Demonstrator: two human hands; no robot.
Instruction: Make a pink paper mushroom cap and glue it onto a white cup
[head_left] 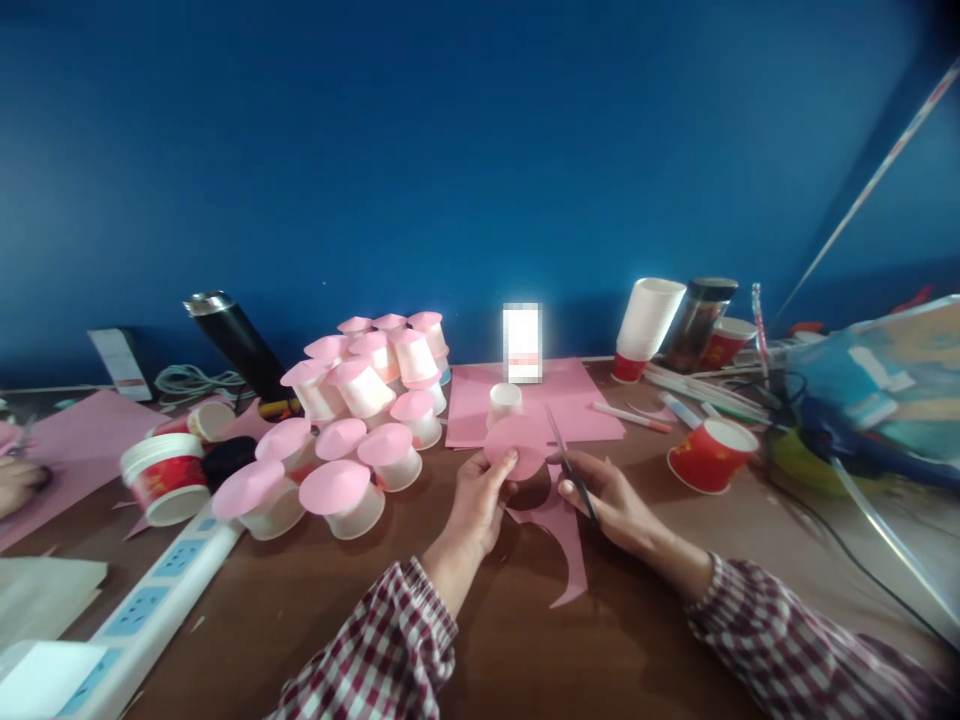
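My left hand point(480, 500) pinches a round pink paper disc point(516, 445) between thumb and fingers. Close by on the right, my right hand point(607, 500) grips a pair of scissors point(574, 480), its blades pointing up and away beside the disc's right edge. A curved pink paper offcut point(571, 560) hangs or lies beneath the hands; whether it is still joined to the disc I cannot tell. Just behind the disc stands a white paper cup point(505, 400), partly hidden. Pink paper sheets point(465, 405) lie flat behind it.
Several paper cups with pink cone tops point(345, 487) stand at left, some stacked. A white power strip point(172, 590) runs along the near left. A red cup point(712, 455), a tall cup stack point(649, 320) and a dark bottle point(701, 320) are at right. Another person's hand point(22, 485) shows far left.
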